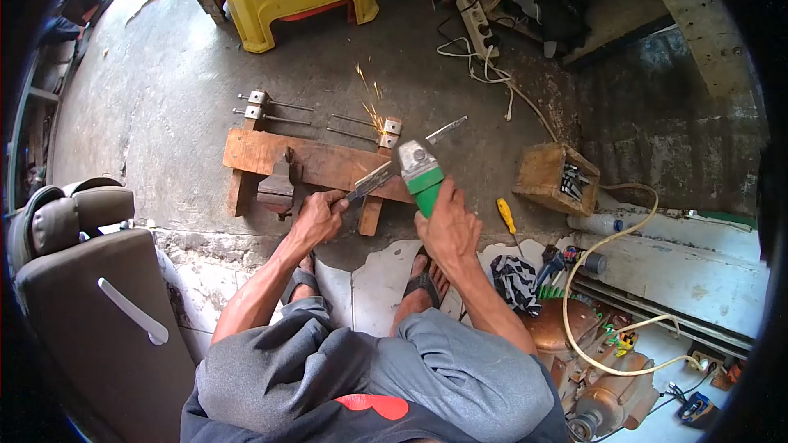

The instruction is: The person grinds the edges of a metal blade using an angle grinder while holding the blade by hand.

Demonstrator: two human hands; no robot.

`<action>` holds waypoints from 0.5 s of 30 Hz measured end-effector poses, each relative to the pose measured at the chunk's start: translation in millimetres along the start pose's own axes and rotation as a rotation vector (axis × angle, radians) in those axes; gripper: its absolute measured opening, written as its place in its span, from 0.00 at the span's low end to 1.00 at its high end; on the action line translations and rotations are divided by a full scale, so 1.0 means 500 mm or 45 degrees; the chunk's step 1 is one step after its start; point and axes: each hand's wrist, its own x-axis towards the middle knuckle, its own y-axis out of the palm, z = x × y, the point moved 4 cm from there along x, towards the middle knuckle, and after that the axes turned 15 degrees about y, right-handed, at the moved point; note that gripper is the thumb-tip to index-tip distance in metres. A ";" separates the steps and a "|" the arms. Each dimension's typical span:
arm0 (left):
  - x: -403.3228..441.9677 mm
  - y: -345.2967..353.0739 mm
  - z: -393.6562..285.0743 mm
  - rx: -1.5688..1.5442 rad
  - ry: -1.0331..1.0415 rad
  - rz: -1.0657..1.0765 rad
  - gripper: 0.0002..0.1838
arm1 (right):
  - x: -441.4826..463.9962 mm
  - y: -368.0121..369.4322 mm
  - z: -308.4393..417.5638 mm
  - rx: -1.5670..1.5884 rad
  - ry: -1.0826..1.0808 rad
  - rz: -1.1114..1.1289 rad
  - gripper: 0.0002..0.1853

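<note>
Floor: scuffed gray concrete [172, 115], which met broken-edged white tiles [335, 295] near the person's dark sandals [423, 283].
Seating: a glossy yellow plastic stool [297, 0] stood beyond the work; a padded, dark upholstered chair [90, 312] with a curved white lever sat at the left.
Bench: a low, rough wooden bench [254, 152], brown and worn, carried a dark, blocky metal vise [277, 189]; drilled metal blocks [258, 105] with slim rods stood at its far edge.
Left hand: its fingers [320, 215] were curled closed around the near end of a long, flat metal blade [374, 179].
Blade: it slanted over the bench and passed under the grinder head, its narrow tip showing beyond.
Right hand: the right hand [450, 226] was wrapped firmly around the green body of an angle grinder [423, 180] with a silvery metal head; its disc could not be made out.
Sparks: thin orange streaks [373, 98] rose beside the head.
Right side: a square wooden box [542, 172] held metal pieces; near it lay a yellow-handled screwdriver [506, 215], a crumpled black-and-white cloth [515, 281] and a rounded, copper-brown motor [620, 394].
</note>
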 end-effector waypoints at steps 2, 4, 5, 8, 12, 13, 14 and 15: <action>-0.002 0.001 0.003 -0.022 -0.003 0.000 0.11 | -0.002 -0.001 0.000 0.003 0.033 -0.005 0.45; -0.004 0.005 0.008 -0.006 0.021 -0.017 0.11 | -0.026 0.008 0.008 -0.030 -0.046 0.000 0.45; -0.005 0.006 0.010 -0.006 0.024 -0.011 0.11 | -0.038 0.015 0.012 -0.029 -0.039 0.000 0.45; -0.011 0.010 0.013 0.032 0.042 -0.012 0.11 | -0.063 0.033 0.029 -0.061 -0.193 0.073 0.45; -0.019 0.000 0.012 0.033 0.053 -0.049 0.11 | -0.047 0.024 0.031 -0.027 -0.181 0.053 0.46; -0.021 -0.002 0.006 0.047 -0.009 -0.010 0.11 | -0.033 0.018 0.021 -0.020 -0.120 0.010 0.46; -0.021 -0.004 0.005 0.056 -0.001 -0.013 0.11 | -0.024 0.013 0.016 -0.013 -0.060 -0.037 0.46; -0.021 -0.007 0.004 0.059 0.003 -0.019 0.11 | -0.023 0.011 0.020 -0.011 -0.064 -0.043 0.46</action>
